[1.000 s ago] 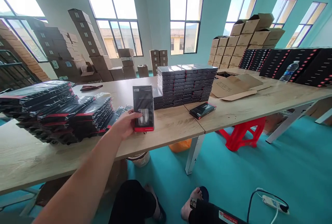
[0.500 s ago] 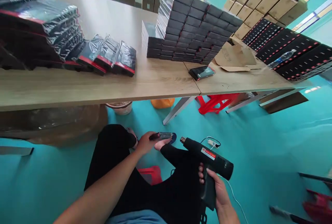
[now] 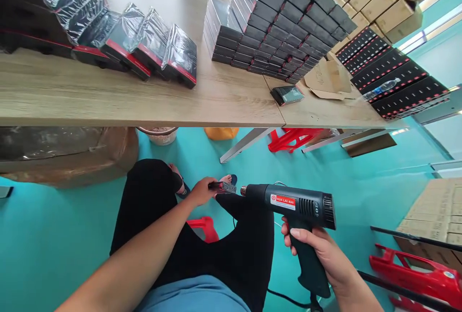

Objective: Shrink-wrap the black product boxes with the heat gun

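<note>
My right hand (image 3: 314, 244) is wrapped round the handle of a black heat gun (image 3: 288, 203) with a red and white label. Its metal nozzle points left, close to the end of a small dark box in clear film (image 3: 224, 187). That box is gripped in my left hand (image 3: 203, 191), over my lap. Above, on the table edge, lie several black and red boxes in loose, crinkled film (image 3: 180, 54). Right of them stands a tall stack of dark boxes (image 3: 277, 28). A single box (image 3: 288, 95) lies flat in front of that stack.
The wooden table (image 3: 224, 105) runs across in front of my knees. Flattened cardboard (image 3: 327, 81), a plastic bottle (image 3: 380, 89) and rows of black boxes (image 3: 400, 73) are at the right. Below are a bin (image 3: 159, 136), red stools (image 3: 292, 138) and a large film-covered bundle (image 3: 72, 155).
The heat gun has swung more level, and its nozzle has come closer to the box in my left hand. My view has shifted and tilted.
</note>
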Motion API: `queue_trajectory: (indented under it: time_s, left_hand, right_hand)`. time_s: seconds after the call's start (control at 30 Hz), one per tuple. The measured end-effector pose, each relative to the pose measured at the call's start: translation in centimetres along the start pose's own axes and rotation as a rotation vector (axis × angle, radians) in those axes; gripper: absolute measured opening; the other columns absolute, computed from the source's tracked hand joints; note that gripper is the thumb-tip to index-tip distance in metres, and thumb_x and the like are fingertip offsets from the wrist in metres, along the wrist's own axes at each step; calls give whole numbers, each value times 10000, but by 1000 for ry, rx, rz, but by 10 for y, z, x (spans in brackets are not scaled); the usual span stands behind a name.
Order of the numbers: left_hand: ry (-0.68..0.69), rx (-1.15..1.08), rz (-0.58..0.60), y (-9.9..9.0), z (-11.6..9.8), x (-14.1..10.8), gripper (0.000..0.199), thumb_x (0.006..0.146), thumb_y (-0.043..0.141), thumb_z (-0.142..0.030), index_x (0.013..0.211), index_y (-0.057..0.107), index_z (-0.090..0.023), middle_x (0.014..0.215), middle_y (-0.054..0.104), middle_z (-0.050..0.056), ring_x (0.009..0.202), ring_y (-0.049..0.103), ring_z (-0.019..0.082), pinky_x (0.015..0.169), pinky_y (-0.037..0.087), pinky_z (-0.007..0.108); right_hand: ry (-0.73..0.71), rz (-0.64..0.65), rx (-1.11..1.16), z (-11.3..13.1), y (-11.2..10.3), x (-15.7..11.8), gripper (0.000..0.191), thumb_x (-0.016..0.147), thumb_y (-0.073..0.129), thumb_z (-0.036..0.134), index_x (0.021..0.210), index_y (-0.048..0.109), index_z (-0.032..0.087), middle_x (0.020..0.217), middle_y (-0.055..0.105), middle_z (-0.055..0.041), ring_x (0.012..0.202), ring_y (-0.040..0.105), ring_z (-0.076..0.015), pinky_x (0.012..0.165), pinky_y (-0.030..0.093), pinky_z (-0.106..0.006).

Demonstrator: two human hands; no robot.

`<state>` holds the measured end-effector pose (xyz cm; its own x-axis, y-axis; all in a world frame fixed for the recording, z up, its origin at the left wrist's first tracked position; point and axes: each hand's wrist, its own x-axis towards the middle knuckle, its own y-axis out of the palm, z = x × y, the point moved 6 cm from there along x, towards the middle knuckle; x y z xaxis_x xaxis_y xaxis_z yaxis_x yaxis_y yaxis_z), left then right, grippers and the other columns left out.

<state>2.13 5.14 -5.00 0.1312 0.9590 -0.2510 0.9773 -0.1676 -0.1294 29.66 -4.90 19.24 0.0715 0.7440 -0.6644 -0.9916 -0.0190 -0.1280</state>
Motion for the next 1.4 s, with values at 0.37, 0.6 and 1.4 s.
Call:
queue_trajectory:
  time_s: [0.37,0.6,1.4]
  left_hand:
    - [12,246,106,3,4,-4,249,723,659,-318,938,713,-204,972,708,64,916,644,275,785,441,334]
    - [40,270,103,2,5,-6,209,694,636,-214,886,715,-200,937,702,62,886,645,265,759,429,322]
    - [-587,-805,50,-10,7,-10,260,746,684,-386,891,685,-170,739,732,87,657,697,256,670,581,397]
  right_hand:
    - [-10,107,-77,11,28,9,390,732,830,388,1033,758,151,916,745,-90,738,672,-198,601,548,-294]
    - [-16,161,-78,5,33,23,388,757,809,377,1067,749,151,925,745,-85,756,685,-196,614,552,-286]
    - [115,139,188,-26,-5,24,357,709,836,320,1007,773,135,837,749,-80,669,684,-167,527,536,-222]
